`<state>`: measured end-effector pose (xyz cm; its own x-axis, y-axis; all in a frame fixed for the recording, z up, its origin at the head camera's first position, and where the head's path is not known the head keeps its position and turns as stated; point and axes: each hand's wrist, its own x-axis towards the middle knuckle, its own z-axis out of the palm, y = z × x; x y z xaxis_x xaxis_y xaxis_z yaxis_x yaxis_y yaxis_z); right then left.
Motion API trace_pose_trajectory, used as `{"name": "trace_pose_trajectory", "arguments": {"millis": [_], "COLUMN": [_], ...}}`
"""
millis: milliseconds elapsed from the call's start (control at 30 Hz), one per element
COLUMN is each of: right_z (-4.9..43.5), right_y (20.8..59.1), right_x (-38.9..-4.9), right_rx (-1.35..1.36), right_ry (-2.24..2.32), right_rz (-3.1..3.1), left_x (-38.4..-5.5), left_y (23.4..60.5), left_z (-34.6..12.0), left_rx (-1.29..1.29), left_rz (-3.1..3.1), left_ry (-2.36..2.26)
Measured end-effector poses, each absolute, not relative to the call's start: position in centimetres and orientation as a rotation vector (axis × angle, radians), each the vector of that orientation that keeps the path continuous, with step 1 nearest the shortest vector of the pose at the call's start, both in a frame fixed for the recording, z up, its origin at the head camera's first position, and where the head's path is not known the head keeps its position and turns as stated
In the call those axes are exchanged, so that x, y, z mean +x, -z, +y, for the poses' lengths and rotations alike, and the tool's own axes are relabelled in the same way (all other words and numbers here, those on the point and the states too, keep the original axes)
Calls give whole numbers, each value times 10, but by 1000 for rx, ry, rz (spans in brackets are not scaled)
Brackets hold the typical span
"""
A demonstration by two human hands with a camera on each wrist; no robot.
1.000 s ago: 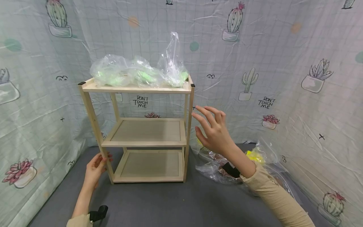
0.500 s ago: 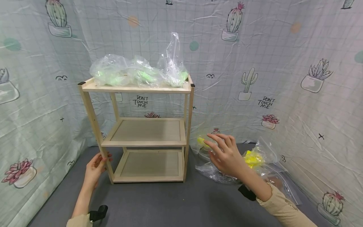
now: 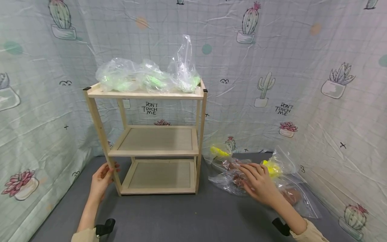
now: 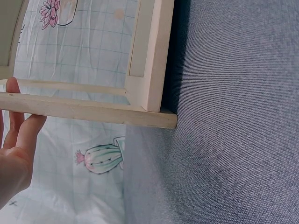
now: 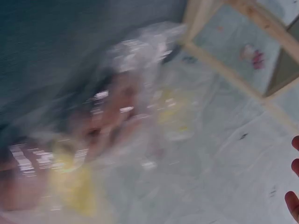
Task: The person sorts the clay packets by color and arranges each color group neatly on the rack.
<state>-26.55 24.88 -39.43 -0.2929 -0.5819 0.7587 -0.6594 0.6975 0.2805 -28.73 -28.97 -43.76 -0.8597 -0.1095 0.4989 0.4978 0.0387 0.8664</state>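
Observation:
A three-tier wooden shelf [image 3: 154, 153] stands on the dark grey surface. My left hand [image 3: 101, 179] grips its front left post [image 4: 88, 109] low down, fingers and thumb on either side of the wood. To the right of the shelf my right hand [image 3: 261, 185] is over a cluster of clear plastic bags, fingers loosely bent, holding nothing that I can see. Near its fingertips is a bag with reddish-brown contents [image 3: 234, 164]. Beside it sit a bag with yellow contents [image 3: 273, 169] and another brown one [image 3: 291, 196]. The right wrist view is blurred; bent fingertips [image 5: 293, 203] show at its edge.
Clear bags with pale green contents [image 3: 155, 81] line the shelf's top tier. Another yellow-filled bag [image 3: 220, 152] lies at the back, close to the shelf's right side. A cactus-printed curtain [image 3: 242, 87] surrounds the surface at the back and sides.
My right hand has moved down and to the right, from beside the shelf's right post to over the bags. The left hand stays on the post.

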Motion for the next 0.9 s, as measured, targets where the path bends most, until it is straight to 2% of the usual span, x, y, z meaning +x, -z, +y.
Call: {"name": "trace_pose_trajectory", "arguments": {"millis": [467,900], "right_z": [284,301], "right_y": [434,455], "right_x": [-278,-288], "right_rx": [800,683], "right_ry": [-15,87], "right_rz": [-2113,-2394], "left_x": [-289,-289], "left_y": [438,439], "left_z": [-290,-291], "left_rx": [-365,-366], "left_rz": [-1903,-1898], "left_ry": [1859,1863]}}
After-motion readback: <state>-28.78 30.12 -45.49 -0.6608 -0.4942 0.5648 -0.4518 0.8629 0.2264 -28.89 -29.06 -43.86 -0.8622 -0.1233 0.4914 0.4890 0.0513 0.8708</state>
